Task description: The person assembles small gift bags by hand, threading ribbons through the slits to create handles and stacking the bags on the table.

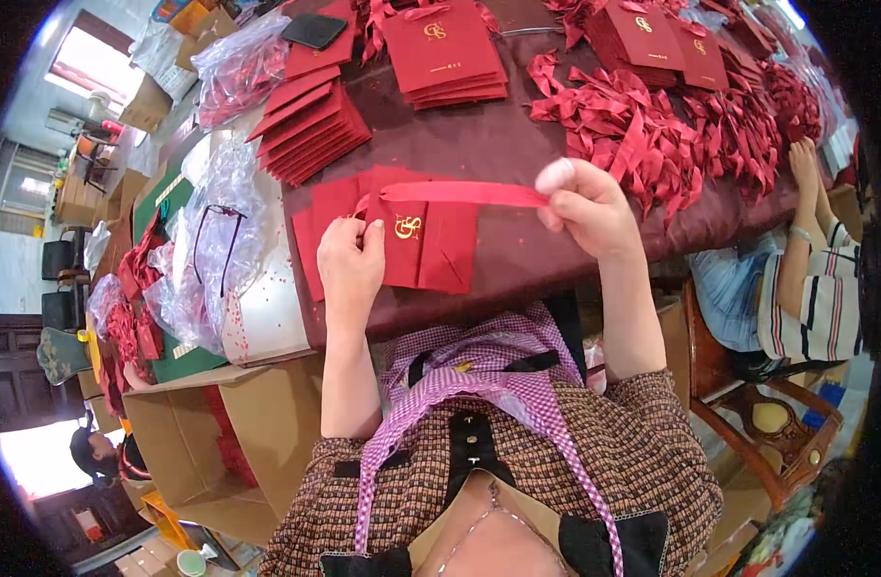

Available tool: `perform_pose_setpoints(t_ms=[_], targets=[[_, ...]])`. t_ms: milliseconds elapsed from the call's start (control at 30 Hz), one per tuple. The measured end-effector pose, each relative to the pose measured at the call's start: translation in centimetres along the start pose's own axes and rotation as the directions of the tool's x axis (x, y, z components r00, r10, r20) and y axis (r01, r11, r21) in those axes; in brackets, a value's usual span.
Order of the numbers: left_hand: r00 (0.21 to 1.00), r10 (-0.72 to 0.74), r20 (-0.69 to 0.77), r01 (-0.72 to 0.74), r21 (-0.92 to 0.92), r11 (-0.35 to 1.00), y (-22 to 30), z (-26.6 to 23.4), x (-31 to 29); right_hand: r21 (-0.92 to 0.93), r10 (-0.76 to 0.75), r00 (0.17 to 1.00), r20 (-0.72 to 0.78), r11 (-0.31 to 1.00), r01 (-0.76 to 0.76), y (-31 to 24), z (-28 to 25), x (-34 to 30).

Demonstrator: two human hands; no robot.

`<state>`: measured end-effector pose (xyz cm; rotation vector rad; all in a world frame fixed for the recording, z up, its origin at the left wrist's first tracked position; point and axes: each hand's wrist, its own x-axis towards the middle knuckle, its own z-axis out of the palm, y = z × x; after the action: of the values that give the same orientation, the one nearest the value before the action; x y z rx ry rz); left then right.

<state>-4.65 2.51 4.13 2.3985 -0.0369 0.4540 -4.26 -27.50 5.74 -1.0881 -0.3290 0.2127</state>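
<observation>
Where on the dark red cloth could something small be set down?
Bare cloth shows between the upper-middle red stack and the ribbon pile. A second patch lies between the flat red packets and the right hand. It is crowded on the right, under that pile, and beneath the left hand.

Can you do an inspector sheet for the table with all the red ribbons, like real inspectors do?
Surface: shiny dark-maroon cloth, dotted with small red specks.
Job's things: flat red paper packets with a gold emblem; long red satin ribbon, pulled out sideways above them.
Clutter: tangled heap of red ribbons; flat black rectangular object; crumpled clear plastic bags.
Grippers: bare right hand pinches the ribbon; bare left hand is over the packets, grip unclear.
Cables: nothing seen clearly.
Surroundings: open brown cardboard box; seated person in a striped top at right.
</observation>
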Motion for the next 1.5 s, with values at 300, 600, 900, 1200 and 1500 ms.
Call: perform_pose_setpoints(t_ms=[300,600,900,1200,1500], targets=[[0.984,-0.153,0.091,0.166,-0.164,0.972,-0.7,0.5,0.5,-0.056,-0.108,0.990,0.088,0.992,0.113,-0.7,2.1,-0.4],[0.950,-0.062,0.305,0.205,-0.464,0.862,-0.7,0.1,0.4,-0.792,-0.413,0.858,0.306,0.389,0.470,2.8,5.7,1.4],[0.911,-0.157,0.382,0.359,-0.545,0.758,0.4,-0.3,0.1,-0.669,-0.315,0.947,0.067,0.690,0.277,7.8,7.5,1.7],[0.889,0.062,0.453,0.291,-0.666,0.686,1.1,-1.4,-0.3,-0.750,-0.367,0.926,0.087,0.588,0.304,8.5,7.7,2.4],[0.882,0.074,0.465,0.284,-0.650,0.705,1.9,-2.0,-0.6,-0.790,-0.380,0.922,0.073,0.542,0.286,7.9,8.3,2.0]])
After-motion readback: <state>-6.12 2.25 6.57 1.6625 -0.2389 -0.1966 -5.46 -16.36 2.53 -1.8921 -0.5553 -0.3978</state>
